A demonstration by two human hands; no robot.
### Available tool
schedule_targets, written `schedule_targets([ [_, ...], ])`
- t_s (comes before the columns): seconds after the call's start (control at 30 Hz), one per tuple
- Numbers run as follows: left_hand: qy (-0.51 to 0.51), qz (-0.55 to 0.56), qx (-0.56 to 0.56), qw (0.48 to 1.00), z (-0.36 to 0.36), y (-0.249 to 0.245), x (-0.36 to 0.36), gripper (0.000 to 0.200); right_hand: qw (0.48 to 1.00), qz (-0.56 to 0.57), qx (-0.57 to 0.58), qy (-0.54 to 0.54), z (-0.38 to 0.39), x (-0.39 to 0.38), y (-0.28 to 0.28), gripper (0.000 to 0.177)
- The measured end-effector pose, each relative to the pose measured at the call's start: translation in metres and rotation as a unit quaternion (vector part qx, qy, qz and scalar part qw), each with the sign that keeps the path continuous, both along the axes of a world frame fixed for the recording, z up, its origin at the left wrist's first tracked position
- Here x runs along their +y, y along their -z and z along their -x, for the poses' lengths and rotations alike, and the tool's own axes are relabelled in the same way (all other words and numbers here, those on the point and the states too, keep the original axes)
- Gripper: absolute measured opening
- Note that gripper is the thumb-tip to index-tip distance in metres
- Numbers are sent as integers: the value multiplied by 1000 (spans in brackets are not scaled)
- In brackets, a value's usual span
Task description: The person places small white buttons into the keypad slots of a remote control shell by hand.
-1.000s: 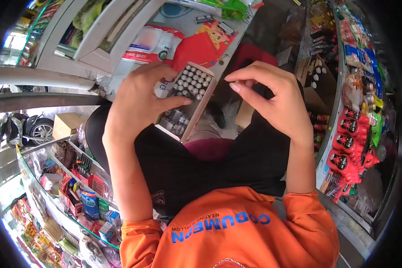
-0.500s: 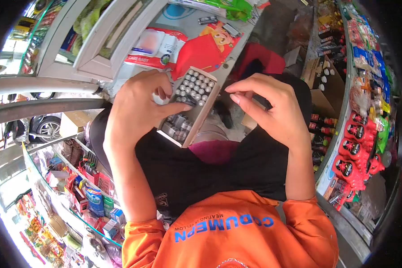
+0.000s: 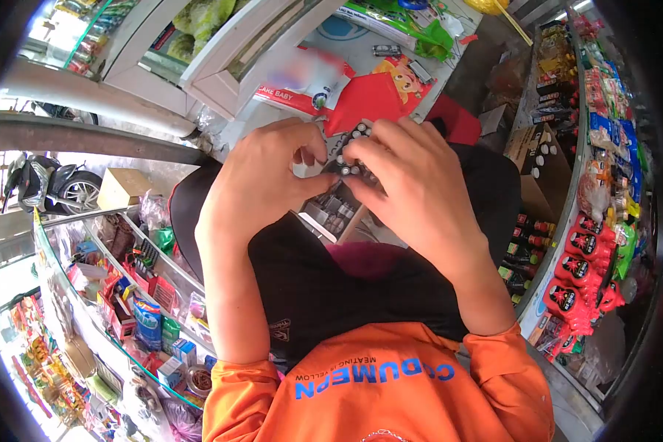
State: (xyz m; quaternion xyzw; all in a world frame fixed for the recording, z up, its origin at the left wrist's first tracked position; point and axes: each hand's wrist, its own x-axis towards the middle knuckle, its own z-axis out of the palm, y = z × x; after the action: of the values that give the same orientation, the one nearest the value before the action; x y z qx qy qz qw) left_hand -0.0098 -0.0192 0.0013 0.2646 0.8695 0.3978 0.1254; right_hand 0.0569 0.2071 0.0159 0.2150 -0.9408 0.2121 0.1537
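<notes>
A narrow open cardboard box (image 3: 351, 225) of batteries stands tilted between my hands, above my lap. Silver battery ends (image 3: 359, 130) line its far half, and darker batteries (image 3: 336, 212) lie in the near half. My left hand (image 3: 261, 173) is at the box's left side, its fingers curled and its thumb reaching over the batteries; its hold on the side is partly hidden. From the right, my right hand (image 3: 412, 180) covers the middle of the box. Its thumb and bent fingers close around a battery there, mostly hidden by the fingers.
Beyond the box, a table (image 3: 254, 114) carries a red envelope-like sheet (image 3: 365, 103), a baby-care pack (image 3: 295, 81) and a green bag (image 3: 435, 40). Glass shelves (image 3: 118, 324) of goods stand left. Red bottles (image 3: 567, 298) and an open carton (image 3: 534, 158) are right.
My right hand has come left and down onto the batteries in the box. My left hand stays at the box's left side. The whole view has shifted slightly.
</notes>
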Motion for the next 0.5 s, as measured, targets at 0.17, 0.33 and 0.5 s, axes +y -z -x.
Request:
schedule_targets([
  [0.17,0,-3,24,1000,-1,-1,0,28,998,-54,-15,25,-12,-5,-7,31],
  [0.33,-5,-17,58,998,-5,0,5,33,995,-72,-38,64,-15,-10,-6,32],
  [0.5,-5,-29,98,995,-5,1,8,42,994,-59,2,89,-13,-20,0,29],
])
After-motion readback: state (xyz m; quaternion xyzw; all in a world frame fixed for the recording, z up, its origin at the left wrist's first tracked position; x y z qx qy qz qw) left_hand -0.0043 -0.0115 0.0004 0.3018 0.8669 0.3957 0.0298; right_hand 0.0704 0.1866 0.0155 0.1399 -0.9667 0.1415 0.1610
